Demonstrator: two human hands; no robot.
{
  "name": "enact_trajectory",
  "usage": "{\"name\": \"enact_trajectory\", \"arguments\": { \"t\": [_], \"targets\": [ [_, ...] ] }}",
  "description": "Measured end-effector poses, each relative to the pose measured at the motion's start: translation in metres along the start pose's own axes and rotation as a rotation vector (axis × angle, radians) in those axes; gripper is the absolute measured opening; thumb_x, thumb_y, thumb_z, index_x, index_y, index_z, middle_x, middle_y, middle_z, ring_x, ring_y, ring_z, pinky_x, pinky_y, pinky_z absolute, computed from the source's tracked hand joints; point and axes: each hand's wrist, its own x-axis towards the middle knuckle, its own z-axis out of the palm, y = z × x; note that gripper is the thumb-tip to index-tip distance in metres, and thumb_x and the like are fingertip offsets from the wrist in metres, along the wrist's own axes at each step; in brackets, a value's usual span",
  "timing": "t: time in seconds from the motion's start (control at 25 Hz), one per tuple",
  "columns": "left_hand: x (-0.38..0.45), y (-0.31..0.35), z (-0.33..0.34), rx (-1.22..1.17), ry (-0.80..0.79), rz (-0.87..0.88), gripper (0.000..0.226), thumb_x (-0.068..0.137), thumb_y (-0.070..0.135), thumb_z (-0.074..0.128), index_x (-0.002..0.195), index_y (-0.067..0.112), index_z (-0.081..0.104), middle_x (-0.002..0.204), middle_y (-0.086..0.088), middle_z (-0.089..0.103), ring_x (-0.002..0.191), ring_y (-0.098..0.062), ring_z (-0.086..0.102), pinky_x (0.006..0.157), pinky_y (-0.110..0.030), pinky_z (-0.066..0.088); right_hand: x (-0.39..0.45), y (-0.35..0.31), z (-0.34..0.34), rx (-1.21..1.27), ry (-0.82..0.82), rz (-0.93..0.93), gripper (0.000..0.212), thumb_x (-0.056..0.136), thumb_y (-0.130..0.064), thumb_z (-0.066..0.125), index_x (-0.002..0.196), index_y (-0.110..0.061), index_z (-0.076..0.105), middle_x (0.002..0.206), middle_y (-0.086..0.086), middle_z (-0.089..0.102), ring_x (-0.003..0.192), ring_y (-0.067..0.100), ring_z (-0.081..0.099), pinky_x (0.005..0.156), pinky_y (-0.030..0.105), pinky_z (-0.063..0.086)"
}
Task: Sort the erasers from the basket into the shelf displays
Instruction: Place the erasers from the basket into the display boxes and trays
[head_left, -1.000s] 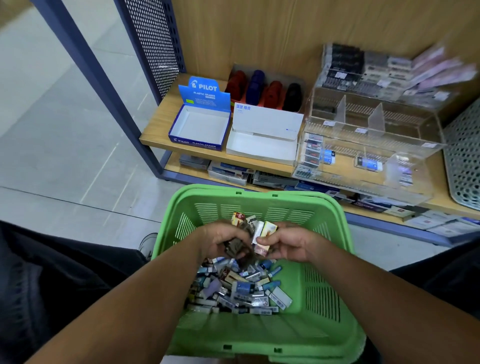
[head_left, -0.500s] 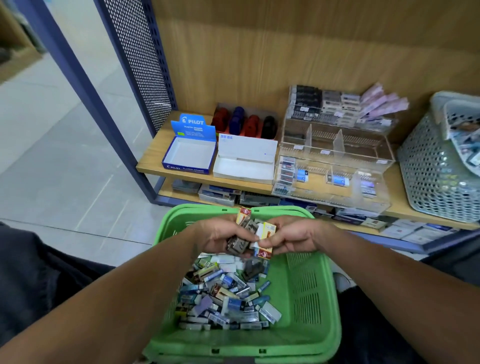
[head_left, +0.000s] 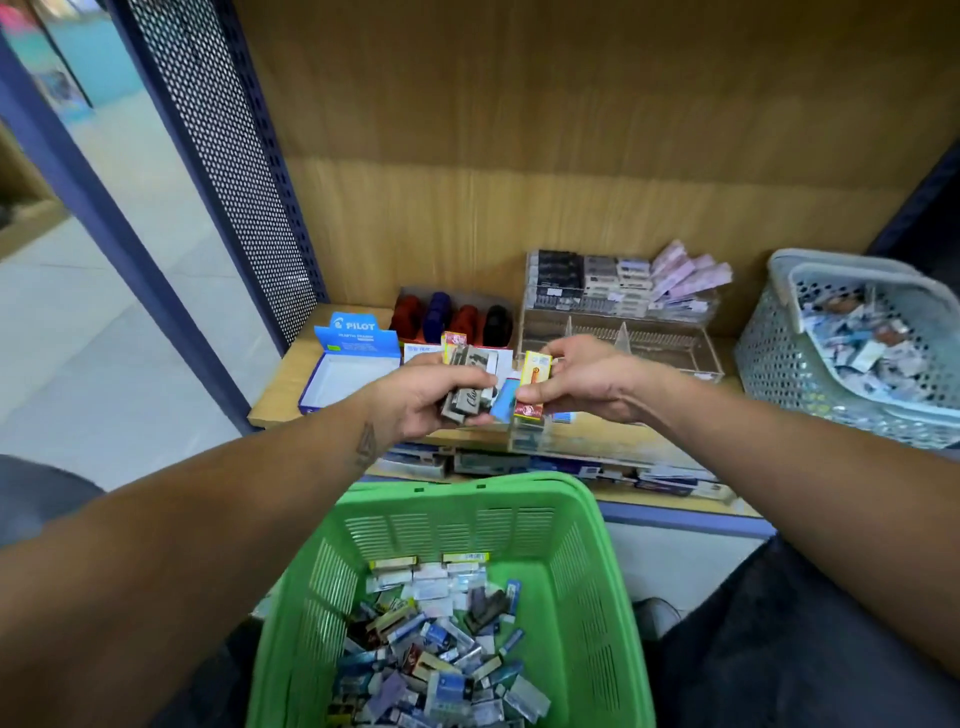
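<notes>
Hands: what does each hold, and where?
Left hand grips a stack of grey erasers across their middles; right hand pinches a yellow eraser by its side.

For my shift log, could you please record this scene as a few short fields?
left hand: grips a bunch of grey erasers
right hand: pinches a yellow eraser
green basket: below the hands, many erasers inside
blue box: open on the shelf, looks empty
grey basket: on the shelf, right side

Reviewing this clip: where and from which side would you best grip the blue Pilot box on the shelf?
Grip the blue Pilot box by its long side walls, coming from above: it sits open-topped, its lid flap standing at the back. A guess only.
</notes>
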Motion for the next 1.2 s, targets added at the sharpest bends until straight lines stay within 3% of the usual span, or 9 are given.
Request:
{"name": "enact_trajectory", "arguments": {
  "t": [0.12, 0.24, 0.36, 0.48, 0.64, 0.76, 0.88, 1.04, 1.2],
  "targets": [
    [0.008, 0.016, 0.010, -0.055, 0.011, 0.005, 0.029, 0.084, -0.004, 0.071, 0.111, 0.000, 0.062, 0.094, -0.016, 0.073, 0.075, -0.025, 0.073, 0.058, -0.034, 0.060, 0.014, -0.016, -0.016, 0.079, -0.014, 0.013, 0.043, 0.072, 0.013, 0.074, 0.112, 0.007, 0.060, 0.106, 0.024, 0.070, 0.094, 0.031, 0.072, 0.074, 0.037, 0.061],
    [0.023, 0.020, 0.020, -0.088, 0.006, -0.012, 0.047, 0.082, -0.005, 0.074, 0.125, -0.005, 0.057, 0.107, -0.021, 0.070, 0.076, -0.026, 0.074, 0.058, -0.033, 0.059, 0.029, -0.022, -0.025, 0.035, -0.004, 0.011, 0.039, 0.073, 0.017, 0.071, 0.107, 0.000, 0.062, 0.097, 0.020, 0.072, 0.091, 0.031, 0.072, 0.079, 0.039, 0.061],
    [0.038, 0.020, 0.027, -0.158, 0.042, 0.007, 0.051, 0.080, -0.006, 0.075, 0.128, -0.004, 0.057, 0.100, -0.019, 0.070, 0.068, -0.023, 0.073, 0.055, -0.028, 0.058, 0.040, -0.021, -0.031, 0.003, 0.010, 0.015, 0.036, 0.079, 0.017, 0.067, 0.108, -0.003, 0.062, 0.095, 0.016, 0.073, 0.095, 0.029, 0.071, 0.086, 0.040, 0.058],
    [0.050, 0.018, 0.032, -0.250, 0.075, 0.042, 0.041, 0.077, -0.008, 0.076, 0.113, 0.003, 0.061, 0.095, -0.015, 0.071, 0.066, -0.021, 0.069, 0.055, -0.025, 0.055, 0.050, -0.027, -0.040, -0.056, 0.115, -0.051, 0.043, 0.079, 0.014, 0.071, 0.117, -0.003, 0.058, 0.096, 0.015, 0.072, 0.094, 0.029, 0.069, 0.086, 0.043, 0.058],
    [0.066, 0.021, 0.029, -0.289, 0.133, 0.047, 0.032, 0.077, -0.009, 0.076, 0.095, 0.010, 0.058, 0.092, -0.014, 0.070, 0.074, -0.023, 0.066, 0.055, -0.024, 0.054, 0.057, -0.042, -0.086, -0.774, 0.457, -0.104, 0.046, 0.077, -0.017, 0.084, 0.114, -0.008, 0.059, 0.101, 0.007, 0.069, 0.091, 0.024, 0.065, 0.079, 0.031, 0.053],
    [0.068, 0.024, 0.028, -0.295, 0.139, 0.043, 0.033, 0.077, -0.009, 0.076, 0.098, 0.011, 0.059, 0.092, -0.013, 0.070, 0.076, -0.022, 0.067, 0.056, -0.024, 0.054, 0.066, -0.036, -0.113, -1.186, 0.458, -0.112, 0.032, 0.088, -0.019, 0.072, 0.115, -0.002, 0.066, 0.117, 0.017, 0.067, 0.105, 0.032, 0.062, 0.088, 0.035, 0.050],
    [0.071, 0.023, 0.031, -0.278, 0.127, 0.033, 0.039, 0.075, -0.009, 0.077, 0.104, 0.010, 0.059, 0.099, -0.016, 0.071, 0.078, -0.024, 0.068, 0.056, -0.024, 0.054, 0.084, -0.017, -0.117, -1.319, 0.403, -0.075, 0.034, 0.092, -0.011, 0.064, 0.125, -0.008, 0.061, 0.123, 0.012, 0.063, 0.111, 0.029, 0.058, 0.085, 0.027, 0.042],
    [0.074, 0.017, 0.036, -0.232, 0.094, 0.019, 0.051, 0.074, -0.009, 0.078, 0.115, 0.009, 0.055, 0.116, -0.023, 0.068, 0.084, -0.027, 0.067, 0.054, -0.024, 0.054, 0.108, 0.011, -0.119, -1.392, 0.391, 0.004, 0.020, 0.087, -0.009, 0.064, 0.106, -0.015, 0.060, 0.113, 0.012, 0.064, 0.100, 0.028, 0.059, 0.086, 0.035, 0.049],
    [0.074, 0.016, 0.036, -0.213, 0.082, 0.021, 0.046, 0.076, -0.010, 0.077, 0.112, 0.009, 0.056, 0.105, -0.020, 0.069, 0.078, -0.026, 0.067, 0.054, -0.024, 0.054, 0.110, 0.013, -0.123, -1.438, 0.428, -0.052, 0.026, 0.084, -0.005, 0.064, 0.108, -0.013, 0.069, 0.108, 0.011, 0.069, 0.098, 0.027, 0.064, 0.087, 0.035, 0.054]
  ]
}}
